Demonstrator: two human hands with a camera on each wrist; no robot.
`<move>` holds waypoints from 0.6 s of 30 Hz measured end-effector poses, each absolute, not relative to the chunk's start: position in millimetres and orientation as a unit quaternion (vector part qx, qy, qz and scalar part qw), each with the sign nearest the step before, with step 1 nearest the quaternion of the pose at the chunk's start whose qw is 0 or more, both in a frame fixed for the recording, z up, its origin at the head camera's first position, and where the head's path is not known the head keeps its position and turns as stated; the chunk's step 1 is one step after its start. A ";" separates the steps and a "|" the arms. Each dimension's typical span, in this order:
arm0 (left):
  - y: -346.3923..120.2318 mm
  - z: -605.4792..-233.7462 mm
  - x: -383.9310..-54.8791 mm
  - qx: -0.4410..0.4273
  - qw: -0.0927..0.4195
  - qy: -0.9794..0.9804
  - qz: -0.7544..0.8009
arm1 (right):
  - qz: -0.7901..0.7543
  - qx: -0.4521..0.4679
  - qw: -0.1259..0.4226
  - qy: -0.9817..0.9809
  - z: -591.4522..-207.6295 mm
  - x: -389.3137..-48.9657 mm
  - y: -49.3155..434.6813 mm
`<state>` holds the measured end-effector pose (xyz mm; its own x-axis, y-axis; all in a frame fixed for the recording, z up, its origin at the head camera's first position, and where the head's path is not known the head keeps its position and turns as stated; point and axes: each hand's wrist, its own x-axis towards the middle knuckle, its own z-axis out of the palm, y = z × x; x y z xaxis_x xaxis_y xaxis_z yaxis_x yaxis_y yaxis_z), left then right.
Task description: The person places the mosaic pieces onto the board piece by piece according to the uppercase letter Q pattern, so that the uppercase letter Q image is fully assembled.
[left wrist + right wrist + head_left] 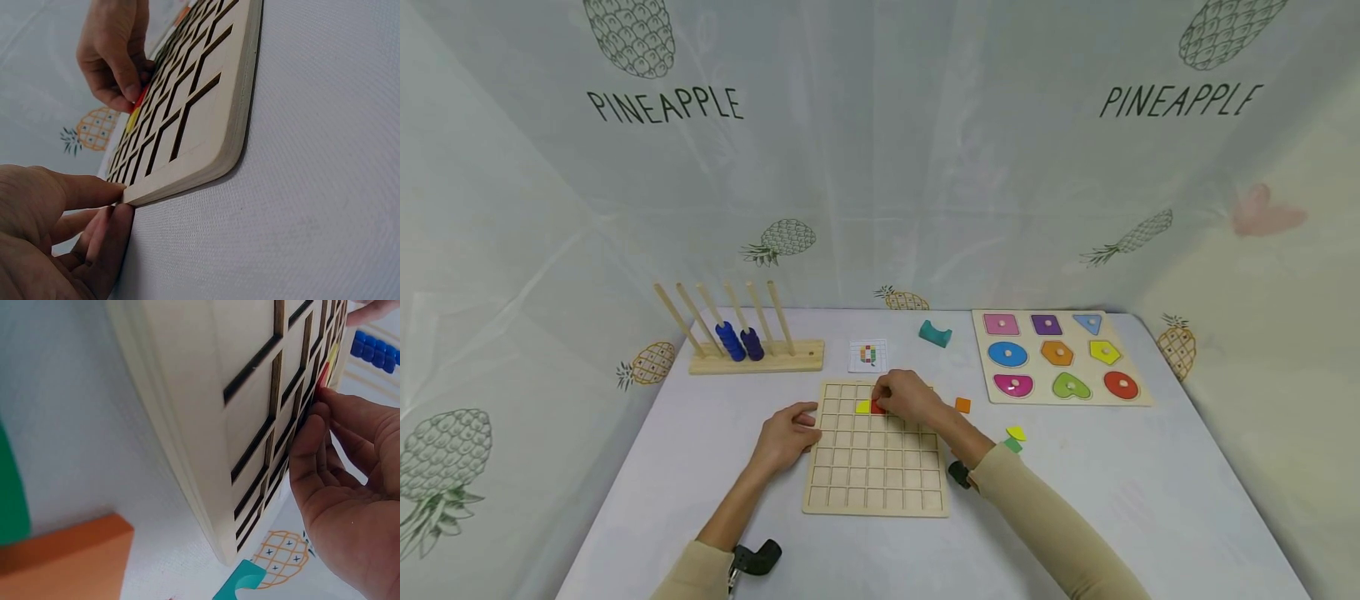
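Observation:
A square wooden grid board (880, 504) lies on the table. My left hand (784, 437) is at its left edge, thumb and fingers holding the rim on either side, as the left wrist view shows. Over the board's upper part, my right hand (910, 398) pinches a red tile (877, 407), partly hidden by the fingertips. Just left of it, a yellow tile (862, 407) sits in a cell. The right wrist view shows the red tile (322, 377) low over the grid, beside the yellow tile (333, 353).
Behind the board lie a pattern card (868, 357) and a teal curved piece (935, 334). A peg stand (797, 357) with blue and purple beads is at back left, a knobbed shape puzzle (1045, 387) at back right. Orange (962, 405), yellow (1016, 433) and green (1012, 446) pieces lie to the right.

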<state>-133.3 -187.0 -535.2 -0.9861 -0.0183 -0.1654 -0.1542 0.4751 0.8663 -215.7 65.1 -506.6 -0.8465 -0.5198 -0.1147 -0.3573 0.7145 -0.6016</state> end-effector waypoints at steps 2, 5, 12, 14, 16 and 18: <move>-187.1 -535.4 -133.0 -0.051 0.068 0.857 0.508 | -0.294 -0.243 0.137 0.914 -506.5 -215.4 65.3; -186.9 -534.7 -132.8 -0.053 0.068 0.857 0.508 | -0.297 -0.243 0.139 0.913 -505.4 -214.8 65.6; -186.9 -532.8 -132.1 -0.059 0.068 0.859 0.504 | -0.318 -0.255 0.141 0.902 -495.7 -212.7 74.5; -186.8 -532.4 -131.9 -0.056 0.067 0.860 0.503 | -0.329 -0.258 0.141 0.897 -491.7 -212.1 80.4; -186.8 -532.5 -132.3 -0.054 0.068 0.858 0.506 | -0.336 -0.255 0.142 0.896 -488.1 -211.0 87.9; -189.5 -533.5 -132.4 -0.053 0.069 0.856 0.510 | -0.337 -0.251 0.139 0.897 -485.2 -209.6 94.8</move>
